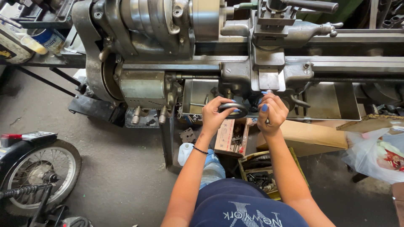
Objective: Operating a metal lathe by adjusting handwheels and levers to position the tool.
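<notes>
The left hand [215, 114] is gripping the handwheel [234, 110] on the lathe [168, 38] carriage, its fingers [230, 110] curling over the dark rim. The right hand [271, 112] is clenching around a small crank just right of the wheel; the crank is mostly hidden inside the fingers [265, 107]. Below both hands, boxes [231, 136] of parts are sitting on the floor [118, 168].

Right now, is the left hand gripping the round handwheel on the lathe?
Yes, the left hand is wrapped around the dark handwheel at the front of the lathe.
</notes>
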